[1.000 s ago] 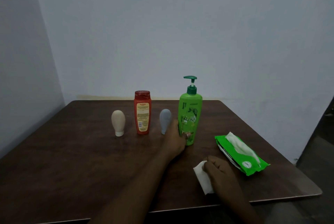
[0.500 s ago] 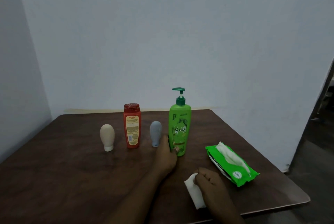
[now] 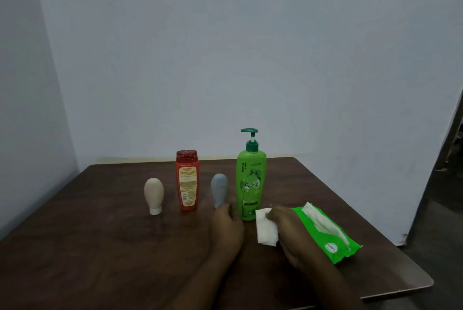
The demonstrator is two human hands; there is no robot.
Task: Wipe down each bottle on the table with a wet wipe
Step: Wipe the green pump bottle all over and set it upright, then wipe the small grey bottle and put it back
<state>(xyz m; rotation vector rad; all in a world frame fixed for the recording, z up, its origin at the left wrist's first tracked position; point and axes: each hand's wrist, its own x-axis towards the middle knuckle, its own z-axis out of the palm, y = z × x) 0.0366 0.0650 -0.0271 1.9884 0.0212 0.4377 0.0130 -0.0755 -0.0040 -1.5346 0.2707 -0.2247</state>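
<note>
- A plain pale blue-grey wall (image 3: 250, 46) fills the background and meets a side wall (image 3: 22, 84) in a corner at the left.
- A dark brown wooden desk (image 3: 100, 247) with rounded corners stands with its far edge against the wall.
- Beyond the desk's right edge lies dim grey floor (image 3: 446, 234).
- The light is low and even.

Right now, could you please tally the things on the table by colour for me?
Green: 2, the pump bottle and the wet wipe pack
Red: 1, the flip-cap bottle
Beige: 1, the small squeeze tube
Grey-blue: 1, the small squeeze tube
White: 1, the wet wipe held in the right hand
Total: 6
</note>
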